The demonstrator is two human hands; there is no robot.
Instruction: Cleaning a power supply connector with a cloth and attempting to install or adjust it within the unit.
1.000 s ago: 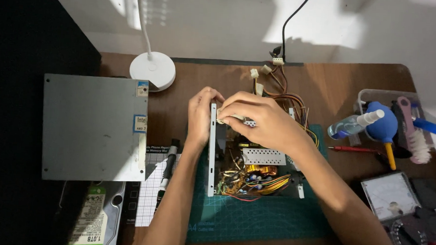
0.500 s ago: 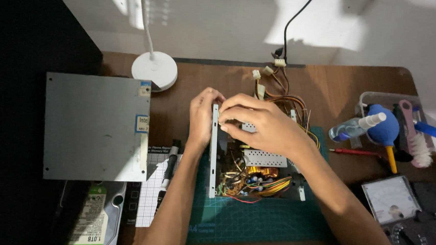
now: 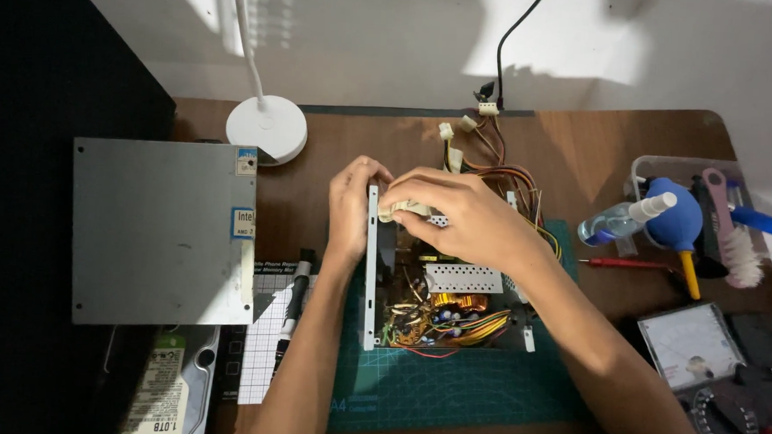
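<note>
1. Hands at work on an opened power supply unit [image 3: 438, 306], which sits on a green cutting mat [image 3: 448, 393] near the middle of the brown surface [image 3: 597, 157], toward its front edge.
2. Left hand [image 3: 352, 207] is curled around the upright metal side wall of the unit, fingers closed over its top end, steadying it.
3. Right hand [image 3: 460, 216] reaches across the far end of the unit, fingertips pinching a small cream-coloured connector [image 3: 404, 211] just beside that wall.
4. Judged step: working the connector at the unit's far end while the case is braced. The next move seems to call for a small, straight pull or push, keeping the wire bundle [image 3: 501, 174] from snagging.
5. Around them: a grey metal cover [image 3: 155, 233] at the left edge, a white lamp base [image 3: 267, 127] at the back, a blue dust blower [image 3: 677, 212] and a red screwdriver [image 3: 631, 264] toward the right edge.
6. Compared with a second ago, both hands hold nearly the same grip; the view has shifted slightly, and nothing on the surface has moved.
</note>
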